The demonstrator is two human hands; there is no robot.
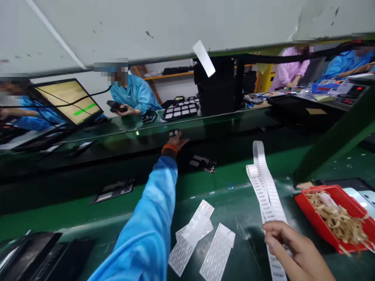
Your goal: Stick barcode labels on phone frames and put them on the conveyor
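My left hand (176,141) is stretched far forward in a blue sleeve with an orange cuff. Its thumb sticks out to the right, and its fingers are apart at a small dark device part with pale patches (174,133); whether they touch it is unclear. My right hand (295,249) is curled low on the right, thumb and forefinger tips close in a pinch over a long strip of printed labels (268,195). Anything between those tips is too small to make out. Printed sticker sheets (191,238) lie on the green bench between my arms.
A red tray (319,222) holds tangled tan strips at right. A green post (336,136) slants beside it. Phone parts (203,163) and a flat device frame (114,190) rest on the conveyor. Black device parts (38,253) occupy the lower left. Co-workers sit opposite.
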